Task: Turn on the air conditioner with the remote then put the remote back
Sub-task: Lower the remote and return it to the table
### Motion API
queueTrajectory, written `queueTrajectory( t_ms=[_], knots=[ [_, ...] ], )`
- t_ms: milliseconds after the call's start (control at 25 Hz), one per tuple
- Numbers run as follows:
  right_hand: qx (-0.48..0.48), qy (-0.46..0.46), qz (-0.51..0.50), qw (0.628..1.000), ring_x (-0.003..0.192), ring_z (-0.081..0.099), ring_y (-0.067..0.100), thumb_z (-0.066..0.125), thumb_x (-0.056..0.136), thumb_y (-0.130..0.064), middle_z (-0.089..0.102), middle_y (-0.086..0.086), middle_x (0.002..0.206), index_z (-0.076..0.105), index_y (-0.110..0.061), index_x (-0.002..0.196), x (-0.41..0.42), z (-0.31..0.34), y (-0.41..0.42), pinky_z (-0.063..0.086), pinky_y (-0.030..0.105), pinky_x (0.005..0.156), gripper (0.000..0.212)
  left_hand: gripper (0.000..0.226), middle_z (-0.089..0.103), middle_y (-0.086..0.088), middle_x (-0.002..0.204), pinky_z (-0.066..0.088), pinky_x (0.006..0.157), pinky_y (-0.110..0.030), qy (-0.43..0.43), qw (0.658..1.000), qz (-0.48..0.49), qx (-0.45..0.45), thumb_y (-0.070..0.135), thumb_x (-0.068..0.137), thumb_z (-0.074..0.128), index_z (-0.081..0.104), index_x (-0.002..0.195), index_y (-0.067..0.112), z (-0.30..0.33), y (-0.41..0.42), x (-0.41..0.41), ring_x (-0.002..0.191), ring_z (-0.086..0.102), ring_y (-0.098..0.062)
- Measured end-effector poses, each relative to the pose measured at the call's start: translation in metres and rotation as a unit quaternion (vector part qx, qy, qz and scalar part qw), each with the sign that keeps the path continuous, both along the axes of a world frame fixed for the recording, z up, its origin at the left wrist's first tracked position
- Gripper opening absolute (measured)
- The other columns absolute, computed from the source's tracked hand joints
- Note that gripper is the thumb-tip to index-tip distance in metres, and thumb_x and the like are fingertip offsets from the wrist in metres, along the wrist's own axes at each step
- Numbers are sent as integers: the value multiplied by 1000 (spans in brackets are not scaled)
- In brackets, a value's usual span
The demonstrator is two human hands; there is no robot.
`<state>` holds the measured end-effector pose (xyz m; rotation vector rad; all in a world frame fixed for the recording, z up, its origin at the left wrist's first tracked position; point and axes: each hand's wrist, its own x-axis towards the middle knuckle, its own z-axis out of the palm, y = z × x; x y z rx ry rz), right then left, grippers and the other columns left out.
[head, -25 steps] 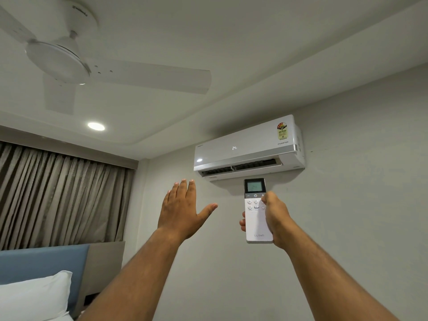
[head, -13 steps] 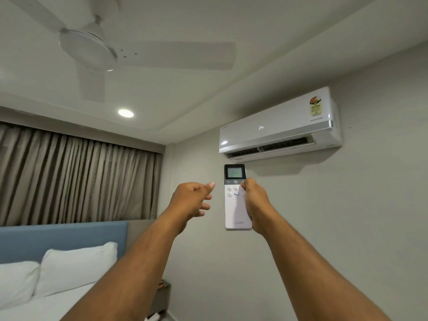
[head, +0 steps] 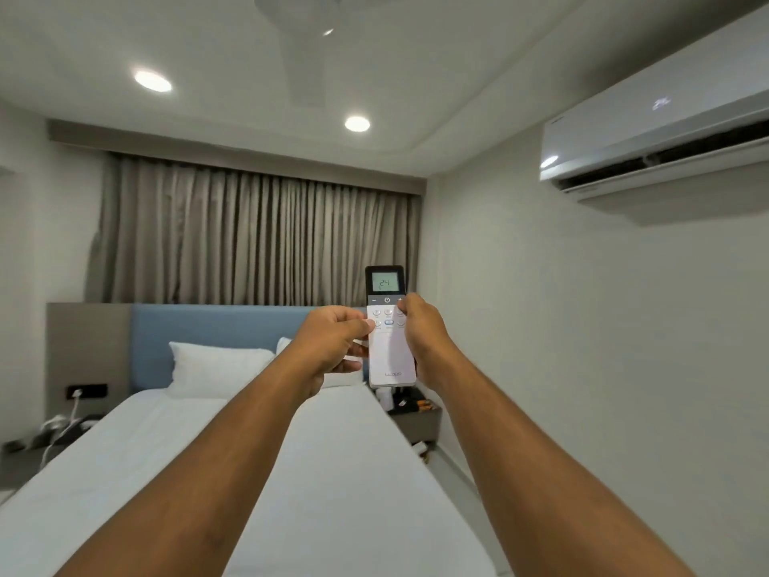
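A white remote [head: 390,356] with a lit screen reading 24 stands upright in front of me. My right hand [head: 422,337] grips its right edge, thumb near the top buttons. My left hand [head: 333,341] is curled against the remote's left side, fingertips touching it. The white air conditioner [head: 649,135] hangs on the right wall at the upper right, its flap open and a faint number lit on its front.
A bed [head: 258,472] with white sheet, pillows [head: 216,368] and blue headboard lies below my arms. A bedside table [head: 416,414] with small items stands by the right wall. Another table with a charger cable [head: 62,426] is at left. Curtains [head: 254,235] cover the far wall.
My view has swung left and down, so the air conditioner slid to the upper right. My left hand closed from open and came in against the remote.
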<state>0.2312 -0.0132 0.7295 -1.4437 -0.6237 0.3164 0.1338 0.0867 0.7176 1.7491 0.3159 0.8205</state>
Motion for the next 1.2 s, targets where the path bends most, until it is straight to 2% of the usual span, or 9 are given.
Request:
queueTrajectory(
  t_ms=[160, 280, 360, 600, 720, 840, 920, 1080, 1200],
  knots=[
    [-14, 9, 38, 999, 64, 60, 19, 35, 93, -27, 71, 1, 67, 59, -19, 83, -5, -36, 33, 41, 30, 59, 27, 11, 75, -5, 85, 53, 53, -26, 28, 998, 45, -20, 21, 89, 63, 67, 91, 11, -33, 30, -12, 68, 69, -16],
    [-34, 22, 53, 998, 72, 65, 20, 37, 91, -25, 74, 3, 81, 61, -17, 97, -7, -68, 49, 46, 32, 60, 26, 15, 75, -5, 89, 55, 54, -27, 52, 996, 68, -38, 23, 92, 60, 66, 92, 10, -63, 45, -17, 74, 70, -20],
    [-51, 26, 56, 997, 78, 67, 19, 40, 90, -19, 73, 1, 85, 63, -20, 92, -9, -96, 54, 49, 32, 61, 23, 16, 74, -3, 91, 56, 55, -27, 71, 992, 81, -60, 25, 93, 58, 65, 92, 11, -92, 52, -20, 77, 71, -21],
    [-124, 89, 59, 987, 70, 71, 19, 56, 90, -7, 75, 4, 83, 68, -11, 82, -10, -237, 59, 54, 28, 59, 14, 12, 76, -3, 83, 56, 55, -29, 160, 968, 93, -169, 18, 89, 64, 67, 96, 10, -230, 67, -35, 65, 69, -15],
    [-187, 161, 64, 967, 68, 72, 21, 58, 91, -5, 76, 10, 85, 67, -7, 85, -20, -329, 53, 57, 30, 59, 11, 11, 76, 0, 74, 56, 52, -27, 218, 942, 92, -237, 15, 89, 64, 67, 96, 7, -322, 57, -50, 58, 69, -12],
    [-245, 222, 74, 941, 71, 72, 25, 58, 92, -4, 77, 17, 93, 68, 0, 93, -38, -425, 40, 60, 34, 64, 11, 9, 78, -6, 84, 58, 57, -31, 273, 905, 97, -311, 13, 91, 60, 67, 96, 8, -415, 39, -69, 72, 74, -21],
    [-282, 249, 81, 923, 72, 71, 25, 57, 92, -2, 76, 17, 95, 67, 2, 95, -52, -485, 26, 57, 33, 65, 11, 8, 78, -3, 85, 57, 55, -28, 317, 881, 108, -334, 15, 91, 60, 67, 94, 14, -470, 22, -85, 75, 73, -20],
    [-354, 300, 82, 882, 72, 70, 22, 59, 92, -1, 74, 10, 86, 65, -9, 81, -85, -593, -4, 57, 31, 63, 15, 6, 75, 1, 82, 54, 49, -25, 376, 826, 147, -392, 10, 91, 60, 64, 92, 14, -573, -18, -115, 69, 71, -17],
    [-392, 326, 73, 857, 81, 71, 27, 60, 91, -2, 73, 13, 92, 66, -14, 80, -109, -660, -27, 58, 34, 66, 18, 12, 71, -1, 88, 54, 51, -26, 405, 798, 170, -412, 7, 91, 58, 65, 100, 13, -636, -48, -132, 72, 69, -18]
  ],
)
